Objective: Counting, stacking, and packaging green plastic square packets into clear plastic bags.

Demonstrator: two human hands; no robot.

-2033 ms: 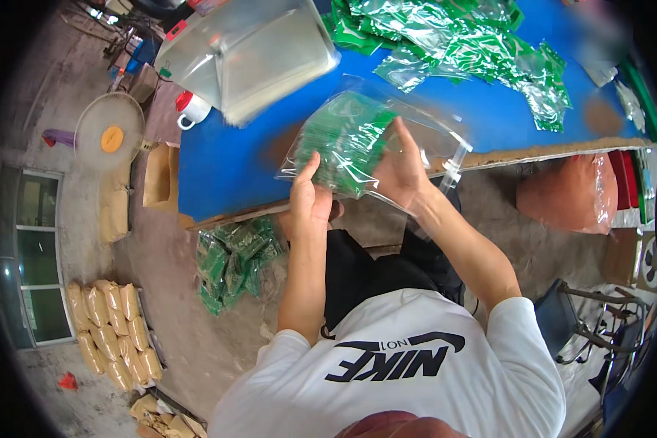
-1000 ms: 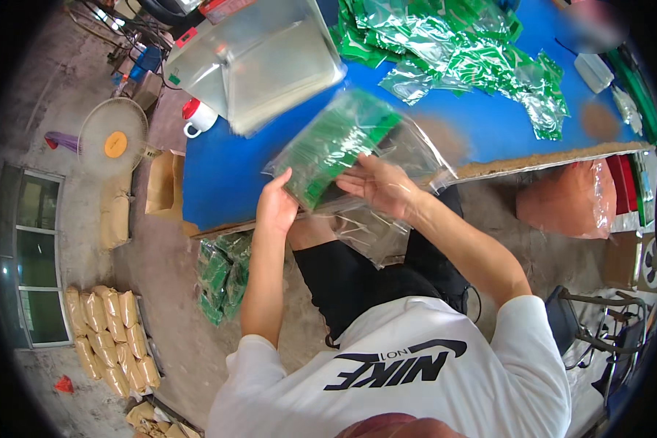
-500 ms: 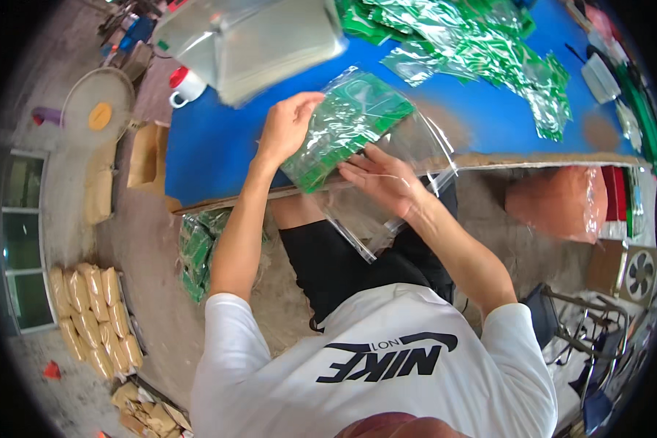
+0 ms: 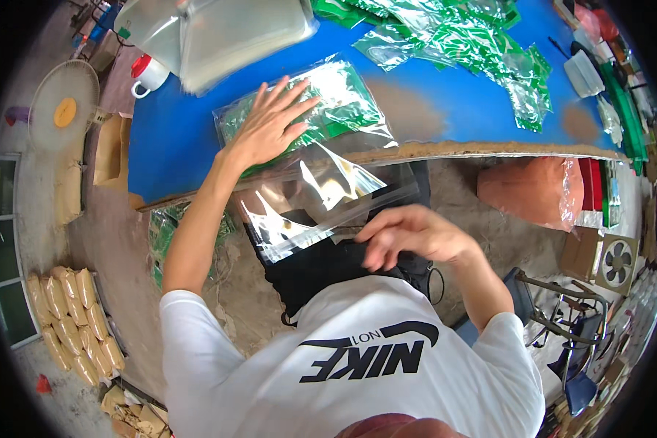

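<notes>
Floor (image 4: pixel 128 285): grey-brown, scuffed, concrete look. Left edge: grey wall (image 4: pixel 44 244) with a tall pale-framed window (image 4: pixel 1 248), dark greenish panes. Upper left: round fan (image 4: pixel 64 109), yellow-orange hub; open brown carton (image 4: pixel 111 152) just beside and lower. Top centre: blue table (image 4: pixel 174 150), brown patches on the surface, rough front edge. Lower right: metal-framed chair (image 4: pixel 519 296), dark blue panels. Light fairly even.

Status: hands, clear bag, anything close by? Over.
Left hand flat on clear plastic bag with green contents. Right hand loosely curled near its overhanging end. Filled part mostly on blue tabletop. Shiny green packets heaped beyond, rightward.
</notes>
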